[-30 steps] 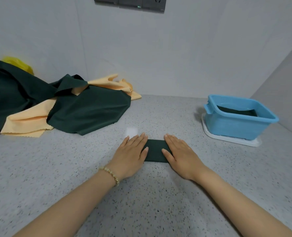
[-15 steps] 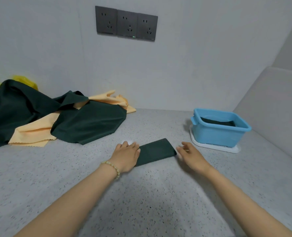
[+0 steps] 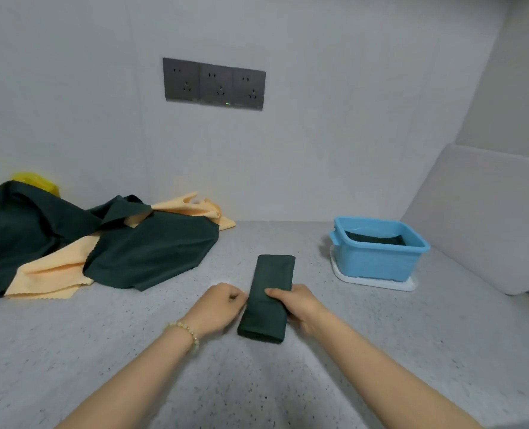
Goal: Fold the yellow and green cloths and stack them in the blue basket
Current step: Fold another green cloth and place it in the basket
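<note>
While the loose cloth pile (image 3: 133, 258) sprawls left and the blue basket (image 3: 378, 264) (a green cloth (image 3: 374, 239) inside) sits right, your right hand (image 3: 300, 305) grips the folded green cloth (image 3: 272, 280) lying between them; your left hand (image 3: 216, 305) curls against its edge, grip unclear.

Matt green cloth (image 3: 272, 274), smooth blue plastic basket (image 3: 378, 265), speckled matt counter (image 3: 102, 351)

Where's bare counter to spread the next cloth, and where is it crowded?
Bare: the counter between the folded green cloth and the blue basket, and the near-left stretch in front of the cloth pile. Crowded: back left, under that pile of green and yellow cloths.
</note>
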A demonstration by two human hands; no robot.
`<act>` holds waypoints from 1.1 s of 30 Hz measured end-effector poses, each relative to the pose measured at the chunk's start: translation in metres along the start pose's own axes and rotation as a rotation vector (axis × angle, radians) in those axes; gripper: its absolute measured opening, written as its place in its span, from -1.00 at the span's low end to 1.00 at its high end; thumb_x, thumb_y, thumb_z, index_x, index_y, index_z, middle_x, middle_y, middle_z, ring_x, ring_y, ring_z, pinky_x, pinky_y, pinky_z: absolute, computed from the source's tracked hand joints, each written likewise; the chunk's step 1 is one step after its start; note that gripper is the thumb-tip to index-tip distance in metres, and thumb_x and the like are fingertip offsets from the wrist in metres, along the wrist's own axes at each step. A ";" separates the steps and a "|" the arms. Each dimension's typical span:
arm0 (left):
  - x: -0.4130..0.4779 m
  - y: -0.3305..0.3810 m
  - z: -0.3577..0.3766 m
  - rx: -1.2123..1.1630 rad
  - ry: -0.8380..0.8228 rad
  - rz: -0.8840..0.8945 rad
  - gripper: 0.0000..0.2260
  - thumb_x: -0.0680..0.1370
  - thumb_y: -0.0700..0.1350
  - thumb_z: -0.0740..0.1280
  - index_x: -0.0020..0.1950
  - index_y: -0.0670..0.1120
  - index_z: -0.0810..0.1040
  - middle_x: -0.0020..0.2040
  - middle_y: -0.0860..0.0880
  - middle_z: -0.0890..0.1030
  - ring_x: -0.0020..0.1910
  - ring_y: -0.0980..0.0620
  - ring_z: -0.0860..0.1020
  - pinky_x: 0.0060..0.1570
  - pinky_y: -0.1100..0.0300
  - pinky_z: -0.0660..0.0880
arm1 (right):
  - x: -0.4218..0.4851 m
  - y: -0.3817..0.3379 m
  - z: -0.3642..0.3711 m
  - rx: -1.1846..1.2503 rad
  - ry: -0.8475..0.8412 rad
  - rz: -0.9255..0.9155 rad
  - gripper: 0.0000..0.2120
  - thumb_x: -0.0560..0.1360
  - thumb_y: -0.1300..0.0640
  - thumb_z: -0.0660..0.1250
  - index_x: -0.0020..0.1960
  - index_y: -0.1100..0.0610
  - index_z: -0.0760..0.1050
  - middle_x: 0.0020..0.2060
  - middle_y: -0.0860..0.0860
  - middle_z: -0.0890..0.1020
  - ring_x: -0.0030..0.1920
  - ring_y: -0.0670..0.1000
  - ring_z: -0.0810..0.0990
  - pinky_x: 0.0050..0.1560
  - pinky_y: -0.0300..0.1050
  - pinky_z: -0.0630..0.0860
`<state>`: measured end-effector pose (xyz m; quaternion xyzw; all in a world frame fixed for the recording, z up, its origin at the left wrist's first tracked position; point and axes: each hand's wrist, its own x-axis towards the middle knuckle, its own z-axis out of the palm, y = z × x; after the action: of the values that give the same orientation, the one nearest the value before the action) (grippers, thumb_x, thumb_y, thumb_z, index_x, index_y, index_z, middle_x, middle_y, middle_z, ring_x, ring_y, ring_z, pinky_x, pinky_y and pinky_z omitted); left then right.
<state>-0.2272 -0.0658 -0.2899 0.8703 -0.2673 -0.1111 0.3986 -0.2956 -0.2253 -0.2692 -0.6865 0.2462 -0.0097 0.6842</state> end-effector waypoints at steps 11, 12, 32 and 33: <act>0.054 0.085 -0.007 -1.099 -0.118 -0.174 -0.56 0.40 -0.03 0.50 0.19 -0.22 0.58 0.03 -0.14 0.68 0.03 -0.06 0.66 -0.02 0.12 0.60 | -0.022 -0.045 -0.045 0.044 -0.288 -0.127 -0.72 0.47 0.10 0.41 0.13 0.20 0.60 0.01 0.07 0.69 0.05 0.02 0.66 -0.01 -0.20 0.57; 0.060 0.091 -0.003 -1.119 -0.048 -0.156 -0.58 0.40 -0.05 0.50 0.19 -0.21 0.58 0.02 -0.13 0.69 0.02 -0.06 0.66 0.00 0.11 0.59 | -0.022 -0.044 -0.053 0.052 -0.283 -0.113 -0.72 0.45 0.09 0.43 0.12 0.19 0.60 0.01 0.07 0.69 0.04 0.01 0.67 -0.04 -0.21 0.57; 0.212 0.205 0.065 0.148 0.092 0.178 -0.48 0.44 -0.03 0.48 0.29 -0.05 0.30 -0.06 -0.04 0.61 -0.07 0.01 0.57 -0.06 0.15 0.49 | 0.070 -0.106 -0.285 -0.930 0.536 -0.384 -0.57 0.47 0.21 0.39 0.30 0.03 0.42 -0.11 0.10 0.67 -0.10 0.05 0.60 -0.02 -0.13 0.48; 0.217 0.207 0.069 0.259 0.100 0.192 -0.48 0.43 0.01 0.47 0.28 -0.03 0.31 -0.07 0.01 0.58 -0.06 0.02 0.55 -0.10 0.17 0.46 | 0.077 -0.104 -0.287 -1.024 0.529 -0.360 -0.58 0.48 0.18 0.38 0.31 0.00 0.44 -0.06 0.06 0.66 -0.03 0.05 0.60 0.02 -0.13 0.48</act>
<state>-0.1529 -0.3410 -0.1753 0.8892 -0.3413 0.0064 0.3047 -0.2950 -0.5267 -0.1781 -0.9338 0.2612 -0.1760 0.1699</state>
